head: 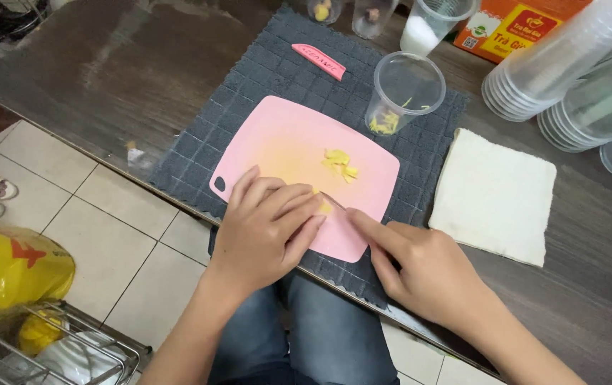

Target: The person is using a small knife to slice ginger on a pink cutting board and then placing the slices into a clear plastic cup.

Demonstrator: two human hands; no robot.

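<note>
The left hand (pixel 266 228) lies curled, fingers bent down, pinning a small yellow piece (pixel 325 207) at the near edge of the pink cutting board (pixel 284 142). The right hand (pixel 420 267) is closed round a small knife (pixel 334 202), index finger stretched along its back, the blade meeting the yellow piece.

The piece looks light, soft and moist (likely slippery under the fingertips), so it probably needs holding from above, close to the blade but clear of it. The board seems thin, flexible plastic; the grey cloth (pixel 249 93) under it should keep it from sliding on the dark desk (pixel 106 64).

A heap of yellow shreds (pixel 340 164) sits mid-board. Just beyond the far right corner stands a clear plastic cup (pixel 405 89) with more shreds inside. A pink knife sheath (pixel 319 61) lies on the far part of the cloth. To the right a folded white towel (pixel 495 196) lies flat. At the far right, stacks of clear cups (pixel 569 57) lie on their sides, and behind them an orange and yellow box (pixel 512 25) with a round label shows. Near left, on the floor, a yellow bag (pixel 10 267) rests.
</note>
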